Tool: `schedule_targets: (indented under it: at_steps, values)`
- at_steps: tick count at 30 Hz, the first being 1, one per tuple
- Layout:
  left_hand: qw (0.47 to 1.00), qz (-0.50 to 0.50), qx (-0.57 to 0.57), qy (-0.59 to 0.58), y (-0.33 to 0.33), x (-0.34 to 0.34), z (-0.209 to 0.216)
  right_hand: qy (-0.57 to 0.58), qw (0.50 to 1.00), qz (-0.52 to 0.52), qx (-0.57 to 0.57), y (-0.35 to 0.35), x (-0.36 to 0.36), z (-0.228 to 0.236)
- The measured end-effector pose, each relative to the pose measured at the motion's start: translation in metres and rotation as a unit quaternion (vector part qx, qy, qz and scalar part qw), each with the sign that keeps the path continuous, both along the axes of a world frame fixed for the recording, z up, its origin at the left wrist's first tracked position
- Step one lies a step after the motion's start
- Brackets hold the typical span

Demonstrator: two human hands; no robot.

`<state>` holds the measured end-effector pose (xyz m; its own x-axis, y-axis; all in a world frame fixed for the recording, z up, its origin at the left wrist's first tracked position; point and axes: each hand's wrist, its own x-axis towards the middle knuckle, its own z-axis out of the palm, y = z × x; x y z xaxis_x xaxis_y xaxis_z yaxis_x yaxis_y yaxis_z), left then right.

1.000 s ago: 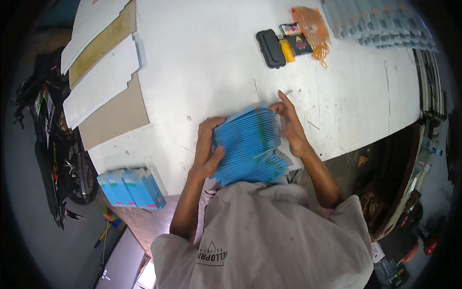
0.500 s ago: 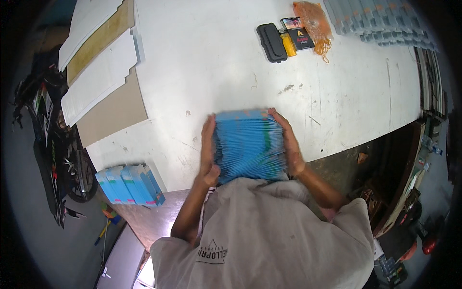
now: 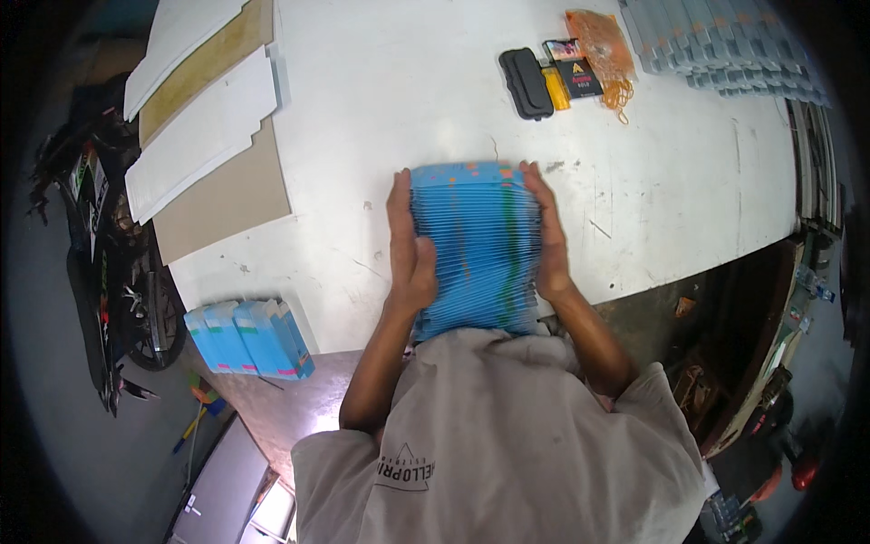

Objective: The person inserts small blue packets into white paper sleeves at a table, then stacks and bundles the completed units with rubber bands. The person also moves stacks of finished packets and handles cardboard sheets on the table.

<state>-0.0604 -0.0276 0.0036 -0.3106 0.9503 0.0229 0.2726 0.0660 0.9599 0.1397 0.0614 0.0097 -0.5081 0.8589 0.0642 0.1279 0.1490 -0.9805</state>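
Observation:
A thick stack of blue folded card pieces [image 3: 476,254], with green and orange marks, lies between my palms at the table's front edge, its near end against my shirt. My left hand [image 3: 410,240] presses along its left side, the thumb resting over the front of the stack. Along the opposite side, my right hand [image 3: 547,238] holds with its fingers stretched toward the far end. The far face of the stack shows light blue with orange spots. What lies under the stack is hidden.
Smaller blue stacks [image 3: 246,337] stand at the table's left front edge. Cardboard sheets [image 3: 227,186] lie at far left. A black case [image 3: 526,83], yellow lighter [image 3: 555,88], dark pack [image 3: 578,78] and bag of rubber bands [image 3: 602,45] sit at the back, beside grey-blue bundles [image 3: 716,41].
Both hands have moved farther from my body along the stack. The stack now reaches farther across the table and its folds look more even. The view has shifted slightly.

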Motion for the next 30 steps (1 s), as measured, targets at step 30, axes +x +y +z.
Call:
schedule_targets:
  at_steps: [30]
  values:
    - [0.995, -0.089, -0.034, 0.012, -0.063, 0.012, 0.006, 0.037, 0.991, 0.042, -0.122, -0.051, 0.047, 0.0]
